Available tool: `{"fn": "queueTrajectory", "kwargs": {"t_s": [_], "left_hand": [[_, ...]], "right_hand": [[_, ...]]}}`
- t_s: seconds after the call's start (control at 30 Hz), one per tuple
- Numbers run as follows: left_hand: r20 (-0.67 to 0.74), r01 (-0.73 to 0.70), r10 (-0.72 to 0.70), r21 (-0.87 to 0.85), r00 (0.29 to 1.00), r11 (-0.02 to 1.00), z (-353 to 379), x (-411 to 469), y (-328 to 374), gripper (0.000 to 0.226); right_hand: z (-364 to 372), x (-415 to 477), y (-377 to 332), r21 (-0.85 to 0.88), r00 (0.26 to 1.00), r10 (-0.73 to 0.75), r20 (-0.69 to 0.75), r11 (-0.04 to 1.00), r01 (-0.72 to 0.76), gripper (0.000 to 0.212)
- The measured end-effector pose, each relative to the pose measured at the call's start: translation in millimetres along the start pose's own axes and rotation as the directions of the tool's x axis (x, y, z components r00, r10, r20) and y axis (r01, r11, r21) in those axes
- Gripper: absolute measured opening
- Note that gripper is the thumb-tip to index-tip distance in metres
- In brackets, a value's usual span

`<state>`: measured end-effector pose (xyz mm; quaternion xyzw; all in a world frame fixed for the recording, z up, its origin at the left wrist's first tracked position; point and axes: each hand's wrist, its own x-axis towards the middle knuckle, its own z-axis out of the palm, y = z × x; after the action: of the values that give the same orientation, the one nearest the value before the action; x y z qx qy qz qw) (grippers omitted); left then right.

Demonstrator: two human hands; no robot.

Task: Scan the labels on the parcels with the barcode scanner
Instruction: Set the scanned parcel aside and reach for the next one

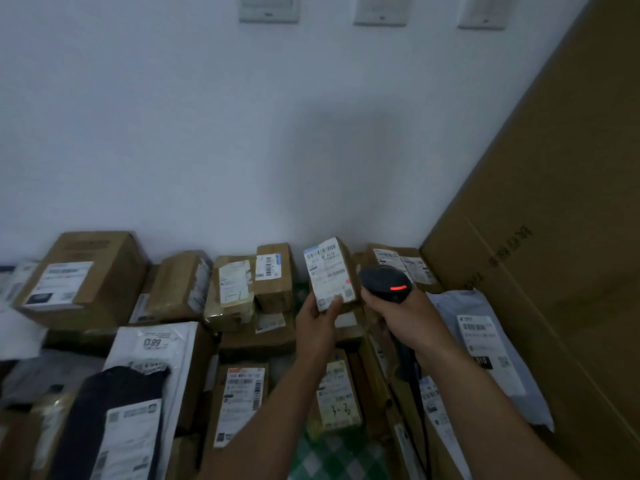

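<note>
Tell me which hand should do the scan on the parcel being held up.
Right. The right hand grips the barcode scanner close beside the small parcel; the left hand is busy holding that parcel, label showing.

I see a plain white wall (242,133) filling most of my view in dim light, with three white panels (268,8) in a row near its top. A tall brown cardboard carton (554,202) rises on the right, and a green-and-white checked surface (332,455) shows at the bottom.
</note>
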<state>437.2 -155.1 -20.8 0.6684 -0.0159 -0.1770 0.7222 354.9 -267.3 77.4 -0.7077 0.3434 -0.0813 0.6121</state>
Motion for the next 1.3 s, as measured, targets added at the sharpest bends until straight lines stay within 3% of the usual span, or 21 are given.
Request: {"fn": "queueTrajectory", "kwargs": {"t_s": [0.2,0.43,0.63,0.77,0.87,0.97,1.07,1.2,1.3], "left_hand": [[0.009,-0.19,0.19,0.016,0.982,0.982,-31.1,-98.0,46.8,0.037],[-0.076,-0.172,0.17,-0.02,0.982,0.985,-57.2,-176.8,66.4,0.035],[-0.116,-0.049,0.041,-0.063,0.992,0.997,-78.2,-223.7,74.6,0.053],[-0.045,-0.015,0.01,-0.133,0.999,0.991,-89.4,-251.0,85.4,0.04],[-0.047,-0.026,0.021,-0.095,0.999,0.995,-96.5,-266.5,83.0,0.056],[-0.116,-0.072,0.07,-0.012,0.991,0.997,-101.1,-276.7,73.6,0.074],[-0.185,-0.118,0.124,0.044,0.975,0.992,-105.4,-279.1,63.3,0.074],[-0.274,-0.094,0.13,0.139,0.953,0.986,-113.5,-272.1,46.9,0.075],[-0.319,-0.056,0.094,0.126,0.943,0.99,-120.9,-261.8,31.0,0.087]], "right_hand": [[20.1,-49.0,-10.3,0.121,0.996,-0.077,-0.053,0.989,0.083,0.058],[16.5,-118.2,-5.1,0.269,0.981,-0.104,0.164,0.961,0.057,0.042],[-2.8,-161.0,1.9,0.309,0.952,-0.12,0.281,0.951,0.028,0.033],[-13.2,-184.8,9.0,0.271,0.916,-0.152,0.372,0.961,0.049,0.038],[-16.8,-196.4,13.3,0.257,0.904,-0.162,0.396,0.965,0.061,0.038],[-17.7,-207.5,17.3,0.259,0.896,-0.156,0.416,0.965,0.048,0.034],[-18.8,-213.3,25.5,0.206,0.902,-0.172,0.395,0.974,0.096,0.031],[-23.3,-221.0,33.0,0.12,0.873,-0.199,0.445,0.98,0.161,0.018],[-23.6,-225.9,34.1,0.046,0.841,-0.125,0.526,0.992,0.119,0.019]]}}
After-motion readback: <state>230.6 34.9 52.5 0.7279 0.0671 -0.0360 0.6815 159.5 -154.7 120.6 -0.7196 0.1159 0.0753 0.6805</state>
